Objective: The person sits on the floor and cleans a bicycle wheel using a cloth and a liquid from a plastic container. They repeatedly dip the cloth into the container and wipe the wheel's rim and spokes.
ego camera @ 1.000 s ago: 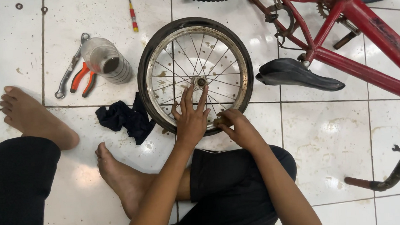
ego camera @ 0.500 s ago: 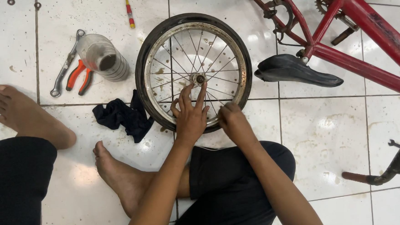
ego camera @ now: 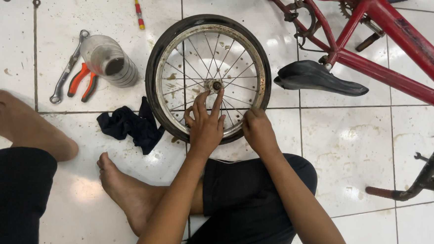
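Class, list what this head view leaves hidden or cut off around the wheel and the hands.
- Wheel: near rim hidden under the left hand and right hand.
- Right hand's fingertips: curled over the rim, grip unclear.
- Red bike frame: cut off by top and right edges.
- Screwdriver: cut off by top edge.

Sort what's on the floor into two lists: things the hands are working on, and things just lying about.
In hand:
small bicycle wheel
hub axle, touched by left hand
right hand at the rim

Lying about:
wrench
orange-handled pliers
clear plastic bottle
dark cloth
screwdriver
red bicycle frame
black saddle
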